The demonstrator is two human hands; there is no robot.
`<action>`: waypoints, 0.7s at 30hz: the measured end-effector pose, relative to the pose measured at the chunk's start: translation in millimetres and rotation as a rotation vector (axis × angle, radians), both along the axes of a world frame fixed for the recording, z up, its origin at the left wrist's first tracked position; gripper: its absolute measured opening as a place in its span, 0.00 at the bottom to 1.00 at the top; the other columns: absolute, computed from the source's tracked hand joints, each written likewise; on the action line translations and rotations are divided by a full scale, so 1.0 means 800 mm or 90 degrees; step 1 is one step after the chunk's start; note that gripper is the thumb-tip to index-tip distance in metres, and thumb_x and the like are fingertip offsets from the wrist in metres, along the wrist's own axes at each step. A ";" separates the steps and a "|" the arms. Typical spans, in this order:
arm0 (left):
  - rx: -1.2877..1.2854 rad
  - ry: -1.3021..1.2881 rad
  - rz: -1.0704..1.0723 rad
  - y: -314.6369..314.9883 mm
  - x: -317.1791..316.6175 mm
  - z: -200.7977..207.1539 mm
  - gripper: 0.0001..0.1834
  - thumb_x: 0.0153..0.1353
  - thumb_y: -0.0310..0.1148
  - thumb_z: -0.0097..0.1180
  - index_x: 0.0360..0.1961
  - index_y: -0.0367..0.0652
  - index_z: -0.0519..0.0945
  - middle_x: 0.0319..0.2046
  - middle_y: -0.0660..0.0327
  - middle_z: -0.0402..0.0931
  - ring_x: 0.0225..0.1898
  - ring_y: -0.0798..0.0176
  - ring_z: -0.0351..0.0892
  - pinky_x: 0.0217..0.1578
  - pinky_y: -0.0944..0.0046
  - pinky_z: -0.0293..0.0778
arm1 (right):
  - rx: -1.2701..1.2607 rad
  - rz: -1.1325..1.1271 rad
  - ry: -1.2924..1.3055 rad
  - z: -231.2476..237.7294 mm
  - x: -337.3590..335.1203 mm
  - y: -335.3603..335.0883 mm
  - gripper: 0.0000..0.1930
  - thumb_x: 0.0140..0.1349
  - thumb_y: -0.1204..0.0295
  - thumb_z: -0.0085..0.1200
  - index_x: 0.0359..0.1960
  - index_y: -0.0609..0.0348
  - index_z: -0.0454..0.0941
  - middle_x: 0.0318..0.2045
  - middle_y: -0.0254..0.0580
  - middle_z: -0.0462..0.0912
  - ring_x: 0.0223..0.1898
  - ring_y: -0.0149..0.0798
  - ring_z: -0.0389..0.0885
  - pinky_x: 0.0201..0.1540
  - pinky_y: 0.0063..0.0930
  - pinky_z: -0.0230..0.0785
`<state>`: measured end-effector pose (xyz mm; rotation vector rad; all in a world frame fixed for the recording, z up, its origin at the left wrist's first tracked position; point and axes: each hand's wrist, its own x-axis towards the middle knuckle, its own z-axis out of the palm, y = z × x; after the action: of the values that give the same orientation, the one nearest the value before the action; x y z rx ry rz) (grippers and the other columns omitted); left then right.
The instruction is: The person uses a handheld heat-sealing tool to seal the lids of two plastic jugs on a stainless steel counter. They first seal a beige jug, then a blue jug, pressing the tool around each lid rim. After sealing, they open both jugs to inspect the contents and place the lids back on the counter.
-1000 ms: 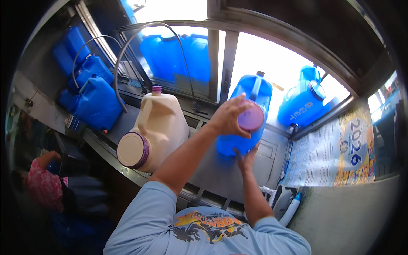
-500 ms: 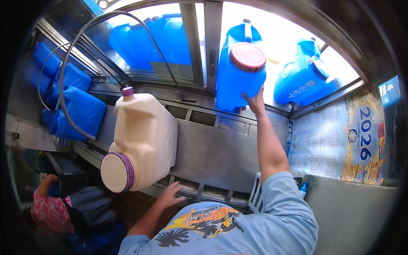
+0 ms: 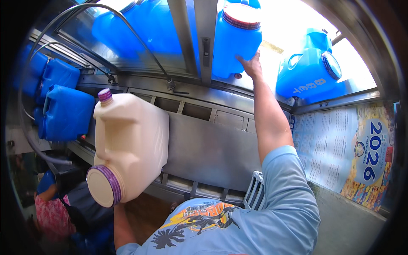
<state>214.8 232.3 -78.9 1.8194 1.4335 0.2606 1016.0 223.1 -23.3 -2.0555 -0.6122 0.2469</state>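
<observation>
A blue water jug [image 3: 236, 46] with a wide, dark-red-ringed white cap stands in the window opening. My right hand [image 3: 251, 67] presses on its near side, thumb and fingers spread and not wrapped around it. At left, a large beige jug [image 3: 140, 140] sits on the steel counter [image 3: 208, 148]. It has a small purple cap [image 3: 105, 95] on top and a wide cream cap [image 3: 100, 187] with a purple ring on the side facing me. My left forearm [image 3: 122, 227] reaches up beneath that wide cap; the jug hides my left hand.
Another blue jug [image 3: 308, 74] stands outside on the right. Several blue jugs [image 3: 68, 112] crowd the far left beside a grey hose [image 3: 123, 19]. A valve [image 3: 171, 85] sticks out under the window frame. A calendar [image 3: 340, 148] hangs at right. Another person [image 3: 55, 216] is at lower left.
My right hand has moved the blue jug farther out through the window. My left hand has gone from beside the beige jug to behind its wide cap. The view has shifted.
</observation>
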 end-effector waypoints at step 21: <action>-0.049 -0.424 -0.001 -0.016 0.063 0.213 0.82 0.24 0.40 0.88 0.79 0.44 0.43 0.71 0.58 0.61 0.71 0.58 0.62 0.69 0.56 0.61 | -0.333 0.316 -0.788 0.178 -0.176 0.072 0.11 0.64 0.71 0.52 0.46 0.52 0.83 0.60 0.36 0.75 0.48 0.51 0.84 0.47 0.48 0.75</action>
<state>265.6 219.7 91.3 1.4698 0.9523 0.7225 875.2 280.5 118.9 -2.3600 -1.9700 -0.7376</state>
